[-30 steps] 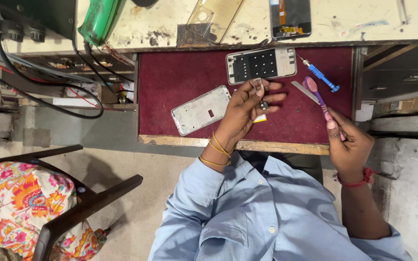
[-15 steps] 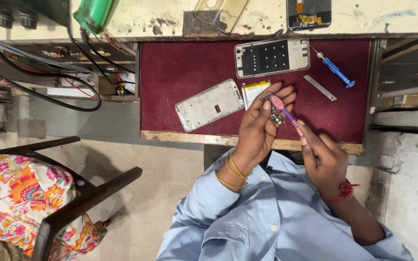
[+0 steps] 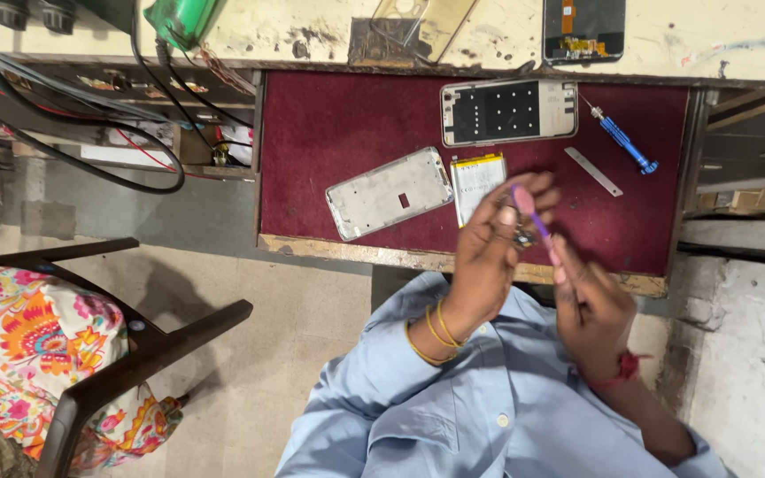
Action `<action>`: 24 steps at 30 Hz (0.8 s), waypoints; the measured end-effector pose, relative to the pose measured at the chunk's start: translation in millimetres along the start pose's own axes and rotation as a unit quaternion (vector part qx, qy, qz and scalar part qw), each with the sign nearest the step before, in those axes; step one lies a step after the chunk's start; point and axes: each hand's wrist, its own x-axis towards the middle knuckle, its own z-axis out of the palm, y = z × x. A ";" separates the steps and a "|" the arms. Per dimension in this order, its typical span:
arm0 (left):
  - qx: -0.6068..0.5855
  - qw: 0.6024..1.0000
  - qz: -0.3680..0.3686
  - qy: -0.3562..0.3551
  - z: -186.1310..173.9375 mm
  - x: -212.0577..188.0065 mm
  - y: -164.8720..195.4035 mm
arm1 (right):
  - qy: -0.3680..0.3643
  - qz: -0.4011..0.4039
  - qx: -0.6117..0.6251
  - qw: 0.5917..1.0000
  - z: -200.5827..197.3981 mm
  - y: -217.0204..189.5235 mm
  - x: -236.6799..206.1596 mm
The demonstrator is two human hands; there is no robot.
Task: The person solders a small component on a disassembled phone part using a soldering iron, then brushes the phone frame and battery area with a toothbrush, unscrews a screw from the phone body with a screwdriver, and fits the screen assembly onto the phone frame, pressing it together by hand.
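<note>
My left hand (image 3: 489, 252) pinches a small dark metal part (image 3: 522, 235) just above the front edge of the maroon work mat (image 3: 329, 142). My right hand (image 3: 588, 301) holds a purple-tipped tool (image 3: 529, 206), its pink end raised over the left fingers and its shaft meeting the small part. A flat phone battery (image 3: 475, 180) lies on the mat just behind my left hand. Beside it rests a silver phone frame (image 3: 389, 192), and farther back a phone body with its back open (image 3: 507, 111).
A blue screwdriver (image 3: 623, 144) and a thin metal strip (image 3: 593, 171) lie at the mat's right. A phone screen (image 3: 583, 28) and a clear case (image 3: 418, 22) sit on the pale bench behind. Black cables (image 3: 90, 150) hang at left; a dark wooden chair (image 3: 126, 345) with floral cloth stands lower left.
Both hands have drawn together and nearer my body at the mat's front edge. The purple tool now meets the small part in my left hand. The battery is uncovered.
</note>
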 end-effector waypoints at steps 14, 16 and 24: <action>0.011 1.000 -0.011 -0.005 -0.4 5.2 -4.2 | 0.009 -0.010 -0.026 1.000 -0.7 -0.5 3.8; 0.008 0.999 -0.036 -0.006 2.0 4.9 -3.0 | 0.004 0.005 -0.039 0.999 -0.3 1.4 3.2; 0.038 0.999 -0.017 -0.009 -6.5 6.8 -5.0 | -0.010 0.048 -0.019 0.999 -1.7 0.9 5.9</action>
